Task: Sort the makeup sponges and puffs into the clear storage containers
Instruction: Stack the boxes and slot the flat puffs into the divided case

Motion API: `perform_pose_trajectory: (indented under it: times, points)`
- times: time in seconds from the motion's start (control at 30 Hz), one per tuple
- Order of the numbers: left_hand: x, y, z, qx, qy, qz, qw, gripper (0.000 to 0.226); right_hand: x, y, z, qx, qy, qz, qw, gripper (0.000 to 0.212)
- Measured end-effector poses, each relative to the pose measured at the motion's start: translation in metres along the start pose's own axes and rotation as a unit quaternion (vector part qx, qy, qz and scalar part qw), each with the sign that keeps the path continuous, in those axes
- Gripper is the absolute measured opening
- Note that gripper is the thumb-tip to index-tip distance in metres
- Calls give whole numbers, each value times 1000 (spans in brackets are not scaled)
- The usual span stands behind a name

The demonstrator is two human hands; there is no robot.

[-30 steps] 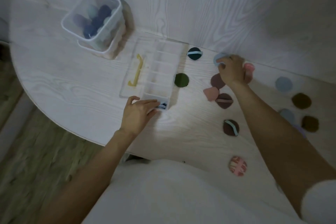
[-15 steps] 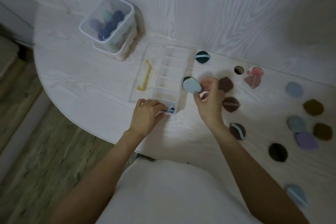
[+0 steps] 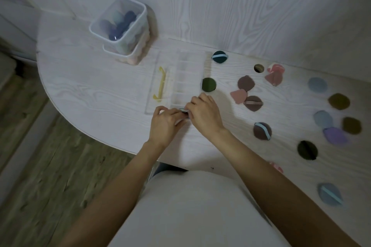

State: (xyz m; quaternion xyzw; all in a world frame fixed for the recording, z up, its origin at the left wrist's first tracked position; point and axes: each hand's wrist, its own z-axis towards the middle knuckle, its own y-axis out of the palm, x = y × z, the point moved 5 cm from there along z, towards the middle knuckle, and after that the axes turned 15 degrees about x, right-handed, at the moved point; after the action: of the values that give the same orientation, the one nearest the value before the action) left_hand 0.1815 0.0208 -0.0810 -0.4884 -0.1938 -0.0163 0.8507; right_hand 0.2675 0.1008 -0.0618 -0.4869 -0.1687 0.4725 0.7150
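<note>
- We have both hands at the near end of the clear divided organizer (image 3: 187, 78), which lies flat on the desk (image 3: 96, 90) with its lid folded open to the left and a yellow handle (image 3: 160, 83) showing through it.
- Our left hand (image 3: 167, 124) has curled fingers at the nearest compartment and seems to steady the box; whether it actually pinches anything, we cannot tell.
- Our right hand (image 3: 204, 114) is curled over the same compartment, fingertips pressing a light blue puff (image 3: 183, 110) down into it; only a sliver of the puff shows.
- We judge this the seating step: one puff going into the end slot, the other slots apparently empty.
- Many puffs remain loose on the desk to the right: a dark green one (image 3: 208, 84) touching the organizer's edge, a teal one (image 3: 220, 56) beyond it, brown and pink ones further off.
- The tall clear tub (image 3: 120, 26) at the back holds egg-shaped sponges.
- Next we need the puff tucked flat, then a reach for the nearest loose one.
</note>
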Motion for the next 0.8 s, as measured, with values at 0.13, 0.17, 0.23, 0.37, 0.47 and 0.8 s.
perform_pose_trajectory:
  times: [0.13,0.17,0.23,0.37,0.47,0.8]
  points:
    - [1,0,0,13,9,-7,1000,11,-6,3,9,-87,-28,-109,990,16]
    - [1,0,-1,12,12,-10,1000,11,-6,2,12,-97,-31,-136,986,17]
    - [0,1,-2,8,13,-10,1000,12,-7,4,14,-143,-38,-139,979,17]
    - [-2,2,-5,0,17,-10,1000,12,-3,13,13,-197,-55,-109,973,28]
    - [-2,1,-7,12,31,-19,999,14,-1,3,10,-114,-47,-61,990,12]
    - [-8,3,-10,-7,41,-43,998,19,-14,11,10,-84,-32,-108,990,24]
